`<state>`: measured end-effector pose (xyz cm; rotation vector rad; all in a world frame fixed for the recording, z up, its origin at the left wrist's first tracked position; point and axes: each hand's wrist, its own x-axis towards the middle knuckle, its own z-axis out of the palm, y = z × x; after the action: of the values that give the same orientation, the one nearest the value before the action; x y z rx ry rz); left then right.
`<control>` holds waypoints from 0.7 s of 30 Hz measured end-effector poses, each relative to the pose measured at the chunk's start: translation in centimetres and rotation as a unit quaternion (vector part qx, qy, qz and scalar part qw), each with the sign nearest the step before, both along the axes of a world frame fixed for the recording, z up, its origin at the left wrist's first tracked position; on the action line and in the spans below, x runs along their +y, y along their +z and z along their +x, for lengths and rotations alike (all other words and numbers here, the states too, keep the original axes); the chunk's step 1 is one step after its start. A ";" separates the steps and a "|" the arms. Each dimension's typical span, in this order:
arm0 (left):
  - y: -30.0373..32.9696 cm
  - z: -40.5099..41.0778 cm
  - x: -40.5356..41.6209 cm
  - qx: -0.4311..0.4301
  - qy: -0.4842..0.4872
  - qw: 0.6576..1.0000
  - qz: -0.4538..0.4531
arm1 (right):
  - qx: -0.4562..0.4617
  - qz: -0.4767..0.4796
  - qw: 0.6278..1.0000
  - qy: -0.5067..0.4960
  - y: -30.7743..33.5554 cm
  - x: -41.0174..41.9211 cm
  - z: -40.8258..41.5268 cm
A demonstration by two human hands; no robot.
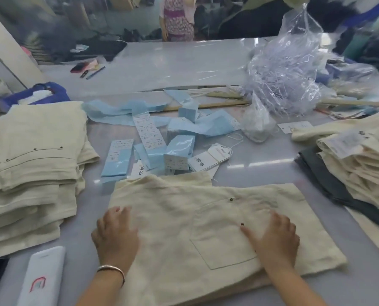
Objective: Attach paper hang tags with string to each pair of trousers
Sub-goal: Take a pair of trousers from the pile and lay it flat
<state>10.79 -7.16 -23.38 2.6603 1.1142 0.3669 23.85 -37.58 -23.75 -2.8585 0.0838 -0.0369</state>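
Folded cream trousers lie flat on the grey table directly in front of me, back pocket w/ two dark buttons facing up. My left hand rests on the left edge of the fabric, fingers relaxed and spread, gripping nothing; silver bangle at wrist. My right hand presses flat on the pocket area, fingers straight, thumb pointing toward the nearer button. No tag in either hand. White paper hang tags w/ string sit just beyond the trousers' far edge, beside loose blue label strips. Stack of cream trousers at left; second stack at right, tag visible on top. Clear plastic bag far right.
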 end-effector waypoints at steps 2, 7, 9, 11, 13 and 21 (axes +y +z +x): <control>0.1 1.1 -1.6 0.000 -0.054 0.998 0.009 | 0.046 -0.050 0.998 -0.014 0.7 -0.9 0.7; -0.7 2.6 -5.7 -0.021 -0.139 0.984 -0.106 | 0.132 -0.020 0.989 -0.065 1.6 -2.7 2.3; -1.1 2.9 -7.0 -0.034 -0.144 0.981 -0.126 | 0.132 0.056 0.989 -0.041 1.8 -3.5 2.6; -1.1 3.5 -7.8 -0.019 -0.150 0.977 -0.149 | 0.068 0.124 0.990 0.031 2.1 -3.6 2.4; -0.7 4.3 -8.9 -0.019 -0.138 0.971 -0.195 | -0.021 0.158 0.982 0.102 2.5 -2.7 1.6; 2.0 7.9 -17.0 -0.138 -0.153 0.783 -0.586 | 0.044 0.352 0.880 0.317 4.0 0.7 -3.0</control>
<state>18.74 -24.21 -21.37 1.5270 0.4832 -0.0398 20.88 -36.90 -19.70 -2.0316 -0.6784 0.2139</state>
